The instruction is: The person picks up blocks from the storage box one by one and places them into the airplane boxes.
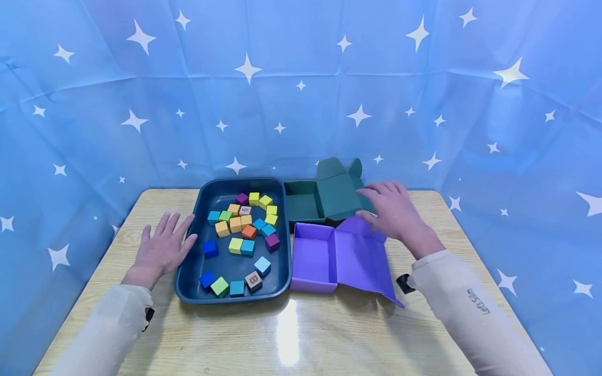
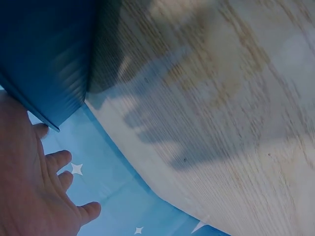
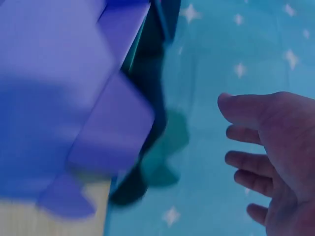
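My left hand (image 1: 162, 249), fingers spread, is at the left rim of the dark blue tray (image 1: 180, 284); in the left wrist view the hand (image 2: 34, 182) lies beside the tray's outer wall (image 2: 49, 54). Several coloured cubes lie in the tray, among them a blue cube (image 1: 210, 248). My right hand (image 1: 392, 211) holds nothing and appears above the right side of the open green box (image 1: 301, 201) and purple box (image 1: 314, 258). In the right wrist view the hand (image 3: 280, 157) has its fingers apart, away from the purple lid (image 3: 49, 98). Contact with the boxes cannot be told.
The wooden table (image 1: 226, 339) carries the tray on the left and both boxes to its right, lids folded out rightwards. A blue cloth with white stars (image 1: 301, 125) hangs behind and at the sides. Two cubes bear printed marks, one of them a letter cube (image 1: 253, 281).
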